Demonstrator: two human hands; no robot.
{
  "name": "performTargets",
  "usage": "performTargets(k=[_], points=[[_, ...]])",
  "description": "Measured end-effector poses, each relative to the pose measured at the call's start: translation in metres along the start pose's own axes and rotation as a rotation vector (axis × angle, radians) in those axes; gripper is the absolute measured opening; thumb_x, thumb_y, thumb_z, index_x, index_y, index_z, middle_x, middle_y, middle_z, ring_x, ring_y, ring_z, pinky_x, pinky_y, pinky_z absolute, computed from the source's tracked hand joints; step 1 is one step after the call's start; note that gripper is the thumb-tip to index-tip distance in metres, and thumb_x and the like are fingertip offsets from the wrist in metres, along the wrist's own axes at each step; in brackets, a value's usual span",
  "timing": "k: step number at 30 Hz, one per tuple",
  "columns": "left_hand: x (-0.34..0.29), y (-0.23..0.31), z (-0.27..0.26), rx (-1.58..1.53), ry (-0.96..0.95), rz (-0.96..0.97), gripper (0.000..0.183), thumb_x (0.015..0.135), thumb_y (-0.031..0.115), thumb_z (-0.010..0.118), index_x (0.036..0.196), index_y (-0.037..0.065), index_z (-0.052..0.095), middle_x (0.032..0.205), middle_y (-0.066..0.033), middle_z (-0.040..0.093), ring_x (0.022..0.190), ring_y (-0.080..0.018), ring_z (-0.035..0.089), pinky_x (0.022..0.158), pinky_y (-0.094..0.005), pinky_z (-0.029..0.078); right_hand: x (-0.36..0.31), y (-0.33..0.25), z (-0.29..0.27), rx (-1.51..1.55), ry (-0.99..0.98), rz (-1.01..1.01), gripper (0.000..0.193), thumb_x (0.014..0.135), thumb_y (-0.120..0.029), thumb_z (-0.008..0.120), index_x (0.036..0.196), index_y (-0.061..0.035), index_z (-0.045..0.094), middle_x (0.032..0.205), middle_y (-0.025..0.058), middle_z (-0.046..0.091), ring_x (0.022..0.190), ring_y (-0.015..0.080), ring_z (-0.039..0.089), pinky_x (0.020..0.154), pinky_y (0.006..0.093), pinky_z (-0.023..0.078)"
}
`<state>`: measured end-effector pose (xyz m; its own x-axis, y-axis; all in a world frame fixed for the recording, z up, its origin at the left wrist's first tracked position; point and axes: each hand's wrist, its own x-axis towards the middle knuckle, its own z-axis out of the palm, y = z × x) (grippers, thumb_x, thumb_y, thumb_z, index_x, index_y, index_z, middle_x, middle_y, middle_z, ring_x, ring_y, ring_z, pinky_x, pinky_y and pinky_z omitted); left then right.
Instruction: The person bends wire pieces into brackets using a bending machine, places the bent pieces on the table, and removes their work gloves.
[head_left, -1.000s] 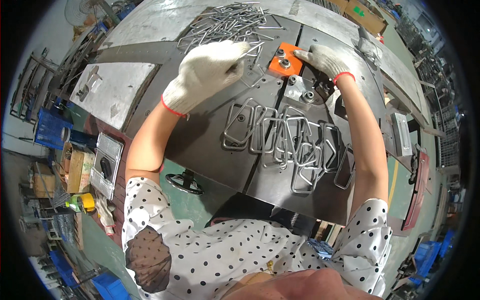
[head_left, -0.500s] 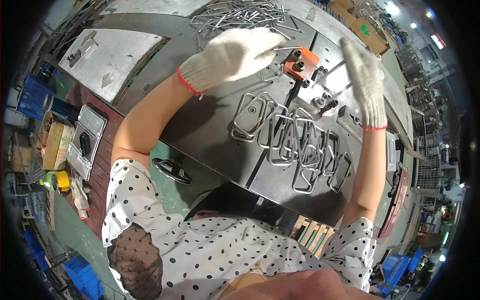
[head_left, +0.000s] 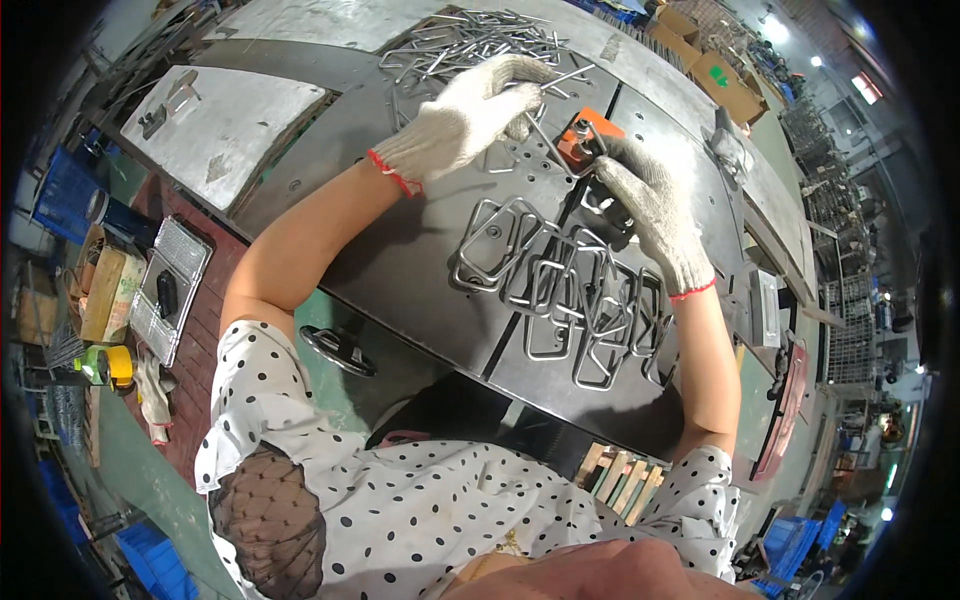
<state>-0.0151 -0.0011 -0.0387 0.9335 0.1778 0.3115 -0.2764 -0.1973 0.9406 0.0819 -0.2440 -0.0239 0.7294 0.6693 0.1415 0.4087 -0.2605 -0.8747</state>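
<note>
Knitted white cloth gloves cover the left hand (head_left: pixel 470 115) and right hand (head_left: pixel 650 205). Bent wire frames (head_left: pixel 560 290): bright, glossy metal. Steel worktable (head_left: pixel 400 260): dull, scuffed. Block (head_left: pixel 580 140): orange, matt.

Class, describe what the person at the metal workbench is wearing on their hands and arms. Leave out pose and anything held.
Both hands wear white knitted work gloves with a thin red band at the cuff: the left hand and the right hand. The forearms are bare between gloves and shoulders. The short sleeves belong to a white top with black polka dots; one shoulder has a dark sheer mesh panel.
</note>
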Motion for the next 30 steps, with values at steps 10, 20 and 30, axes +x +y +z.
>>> performTargets(k=[10, 20, 30], points=[[0.002, -0.005, -0.005, -0.125, -0.072, -0.075, 0.031, 0.108, 0.021, 0.060, 0.136, 0.009, 0.065, 0.110, 0.0001, 0.072, 0.080, -0.0035, 0.062, 0.069, -0.0196, 0.047, 0.014, 0.001, -0.061, 0.542, 0.143, -0.008, 0.033, 0.106, -0.018, 0.063, 0.128, 0.0056, 0.065, 0.097, 0.0103, 0.072, 0.074, 0.0128, 0.066, 0.060, 0.0247, 0.050], [0.001, -0.004, -0.004, -0.059, -0.063, -0.095, 0.031, 0.107, 0.023, 0.061, 0.135, 0.010, 0.066, 0.107, 0.0004, 0.072, 0.078, -0.0036, 0.061, 0.067, -0.0199, 0.047, 0.008, 0.022, -0.065, -0.922, 0.425, -0.353, 0.017, 0.097, -0.023, 0.073, 0.106, -0.0085, 0.071, 0.101, 0.0163, 0.074, 0.092, 0.0389, 0.071, 0.078, 0.0441, 0.056], [0.001, -0.003, 0.000, -0.083, -0.043, -0.122, 0.034, 0.108, 0.024, 0.059, 0.138, 0.008, 0.064, 0.102, -0.0018, 0.072, 0.073, -0.0051, 0.058, 0.063, -0.0210, 0.046, 0.021, 0.040, -0.071, -0.655, 0.409, -0.307, 0.024, 0.103, -0.026, 0.068, 0.108, -0.0029, 0.069, 0.091, 0.0180, 0.070, 0.085, 0.0344, 0.068, 0.079, 0.0422, 0.052]])
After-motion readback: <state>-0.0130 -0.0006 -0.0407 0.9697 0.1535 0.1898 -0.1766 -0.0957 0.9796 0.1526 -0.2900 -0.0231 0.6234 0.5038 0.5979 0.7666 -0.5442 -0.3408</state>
